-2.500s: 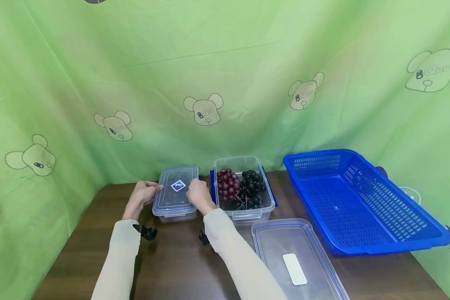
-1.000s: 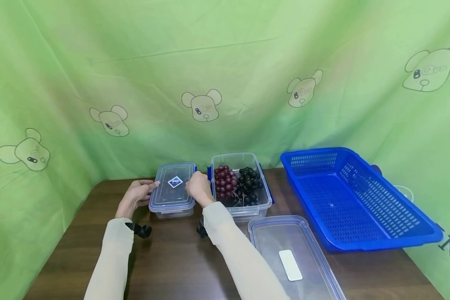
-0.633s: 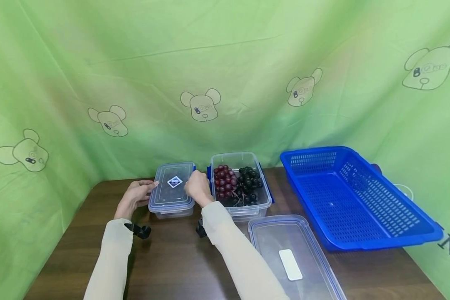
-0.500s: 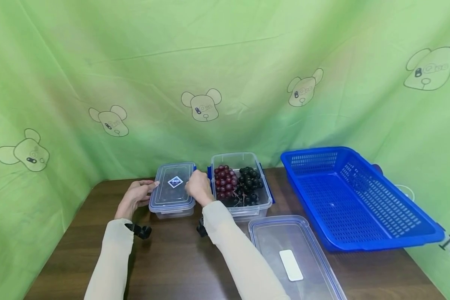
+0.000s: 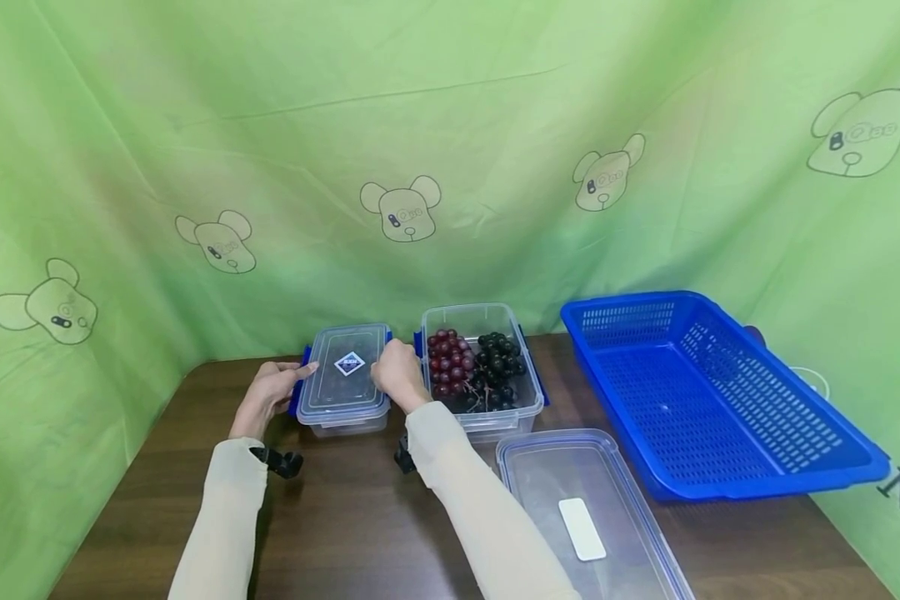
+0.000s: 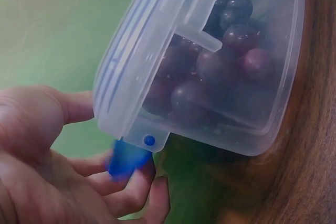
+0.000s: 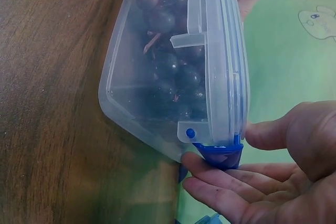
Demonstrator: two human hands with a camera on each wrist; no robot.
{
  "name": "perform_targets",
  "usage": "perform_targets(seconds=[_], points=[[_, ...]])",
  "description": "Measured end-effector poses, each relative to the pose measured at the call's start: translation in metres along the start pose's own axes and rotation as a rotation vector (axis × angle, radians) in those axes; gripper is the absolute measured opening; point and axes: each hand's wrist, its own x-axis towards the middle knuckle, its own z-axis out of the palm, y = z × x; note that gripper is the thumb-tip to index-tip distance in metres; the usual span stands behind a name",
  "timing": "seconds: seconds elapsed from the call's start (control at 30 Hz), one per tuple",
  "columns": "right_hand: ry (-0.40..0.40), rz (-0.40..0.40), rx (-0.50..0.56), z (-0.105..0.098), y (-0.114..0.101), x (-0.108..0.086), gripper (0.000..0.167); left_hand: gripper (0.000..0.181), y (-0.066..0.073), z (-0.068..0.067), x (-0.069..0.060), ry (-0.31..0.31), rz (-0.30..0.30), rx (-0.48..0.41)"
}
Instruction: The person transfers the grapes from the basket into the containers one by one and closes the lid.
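A clear food container with its lid on (image 5: 337, 392) stands at the table's back left; dark grapes (image 6: 220, 69) show through its wall. My left hand (image 5: 273, 385) has its thumb on the lid's left edge and its fingers curled at the blue side latch (image 6: 127, 158), which sticks outward and is blurred. On the opposite side my right hand (image 5: 397, 375) rests its thumb on the lid's edge, with its fingers under the other blue latch (image 7: 220, 156). This latch also juts out from the rim. In the head view the right hand hides most of it.
A lidless clear container (image 5: 487, 431) holds red grapes (image 5: 450, 364) and black grapes (image 5: 501, 367) just to the right. In front of it lies a loose clear lid (image 5: 630, 542) with a white label. A large blue basket (image 5: 675, 417) stands at the right. Green curtain (image 5: 495, 167) surrounds the table (image 5: 360, 517).
The left latch has swung outward and now shows in the head view beside the left fingers. Both hands otherwise stay at the container's sides. The view has shifted slightly.
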Motion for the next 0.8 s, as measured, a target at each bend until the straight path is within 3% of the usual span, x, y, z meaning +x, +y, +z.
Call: perform_targets(seconds=[0.33, 0.8], points=[[0.001, -0.017, -0.009, -0.0008, 0.0014, 0.0002, 0.043, 0.057, 0.0012, 0.002, -0.0017, 0.032, 0.015, 0.001], [-0.011, -0.002, 0.029, 0.0002, 0.0038, 0.0001, 0.048, 0.055, 0.003, 0.0024, -0.0019, 0.056, 0.049, 0.103]])
